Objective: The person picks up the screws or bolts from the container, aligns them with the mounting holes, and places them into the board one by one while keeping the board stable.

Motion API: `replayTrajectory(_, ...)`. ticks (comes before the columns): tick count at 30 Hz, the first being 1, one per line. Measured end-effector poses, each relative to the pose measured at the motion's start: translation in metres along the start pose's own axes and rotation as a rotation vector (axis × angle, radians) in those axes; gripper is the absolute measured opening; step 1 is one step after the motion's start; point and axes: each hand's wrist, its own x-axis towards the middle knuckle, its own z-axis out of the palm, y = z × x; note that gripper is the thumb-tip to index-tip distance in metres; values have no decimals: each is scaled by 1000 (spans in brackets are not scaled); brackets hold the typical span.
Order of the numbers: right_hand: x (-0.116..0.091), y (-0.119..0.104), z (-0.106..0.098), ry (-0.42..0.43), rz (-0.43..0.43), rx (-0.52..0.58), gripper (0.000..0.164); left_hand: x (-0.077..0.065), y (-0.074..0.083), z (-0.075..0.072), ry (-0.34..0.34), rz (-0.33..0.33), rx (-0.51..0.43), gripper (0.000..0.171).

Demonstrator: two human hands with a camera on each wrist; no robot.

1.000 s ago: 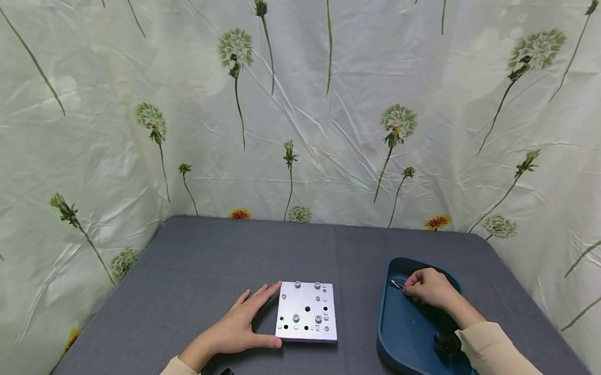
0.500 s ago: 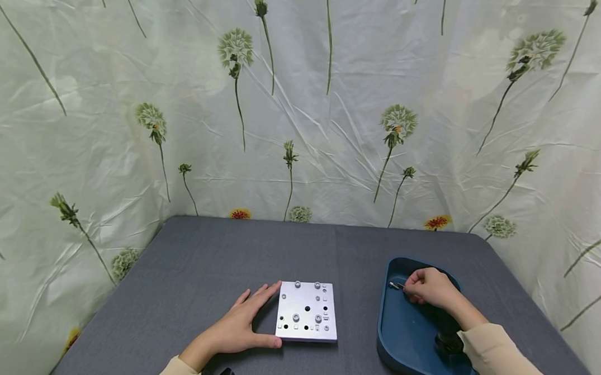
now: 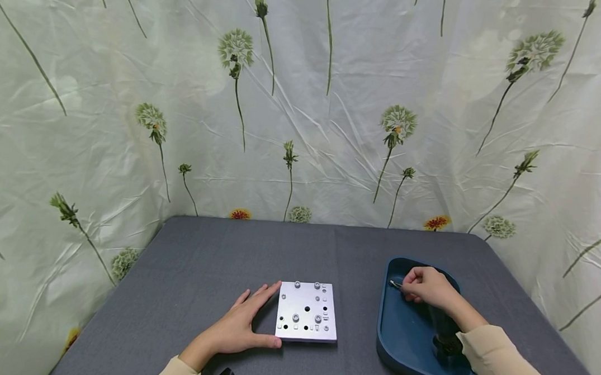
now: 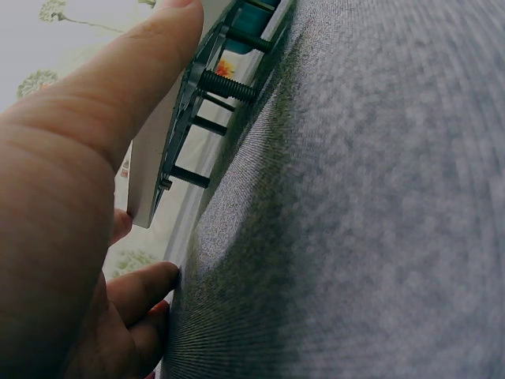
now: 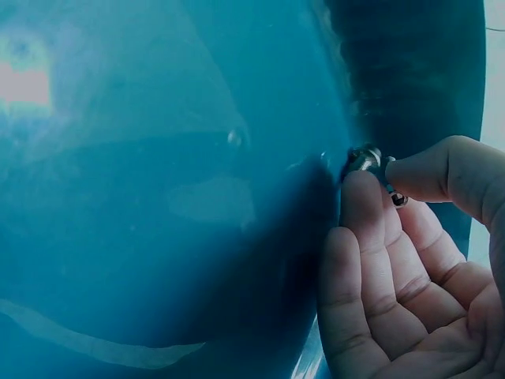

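1. The right grip (image 3: 429,286) is nearly closed, thumb and fingertips pinching a small metal fastener (image 3: 395,284), apparently a screw; a second shiny bit shows between the fingers in the right-wrist view, and I cannot tell whether it is the same piece.
2. That fastener is inside the blue tray (image 3: 405,334), near its far left corner, one end poking out past the fingertips. Whether it touches the tray floor is unclear.
3. It should be very light, rigid and hard to damage, but smooth and easy to drop. Fingertip pads suit it best, set across the middle of its length and leaving an end free.
4. The left grip (image 3: 246,328) is spread wide, thumb at the near left corner of the metal plate (image 3: 307,308) and a straight finger at its far left corner; it steadies the edge rather than wrapping round it.
5. The plate lies left of the tray, well in from the far edge of the tabletop (image 3: 257,253), raised on shanks (image 4: 229,85) underneath.
6. I judge it stiff, moderately heavy and likely to slide on those shanks. Its side edges or opposite corners offer the surest hold, clear of the screw heads (image 3: 296,318) on top.
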Motion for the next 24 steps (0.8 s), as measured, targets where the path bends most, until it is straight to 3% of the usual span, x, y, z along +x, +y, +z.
replayTrajectory(24, -3, -11, -2, -19, -60, 38, 12, -1, 0, 0, 1, -2, 1, 113)
